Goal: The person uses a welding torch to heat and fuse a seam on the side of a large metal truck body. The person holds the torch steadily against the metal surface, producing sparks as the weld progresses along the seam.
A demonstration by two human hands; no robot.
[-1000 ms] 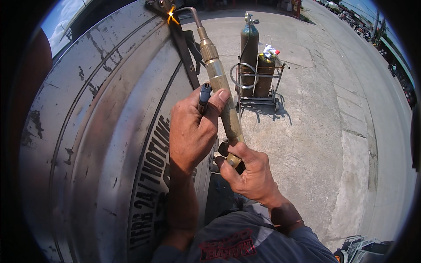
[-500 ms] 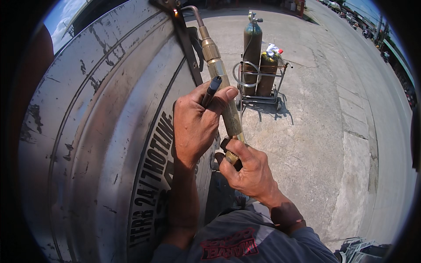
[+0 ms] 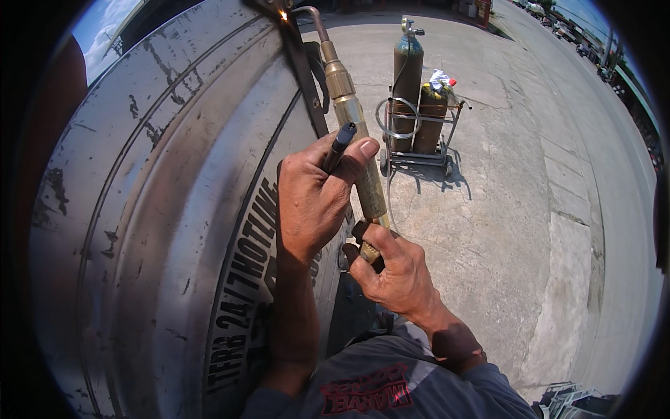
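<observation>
A brass torch (image 3: 370, 188) runs upward, its bent tip (image 3: 319, 21) beside a dark metal strap (image 3: 310, 98) on a scuffed metal panel (image 3: 153, 223), where a small bright flame (image 3: 283, 15) glows. My left hand (image 3: 310, 195) is closed round the torch's handle, also holding a dark lighter-like cylinder (image 3: 338, 146) under the thumb. Below it, my right hand (image 3: 391, 272) grips the torch's base at a knurled brass valve knob (image 3: 370, 251).
Two gas cylinders (image 3: 406, 84) stand in a wheeled cart (image 3: 422, 159) on concrete paving (image 3: 488, 244), with a hose looped on it. A road (image 3: 614, 209) runs along the right, with vehicles in the distance. Metal items lie at bottom right.
The orange flare at the torch tip has shrunk to a small glow. My left hand and the torch have shifted slightly right, and the cylinder cart appears further right.
</observation>
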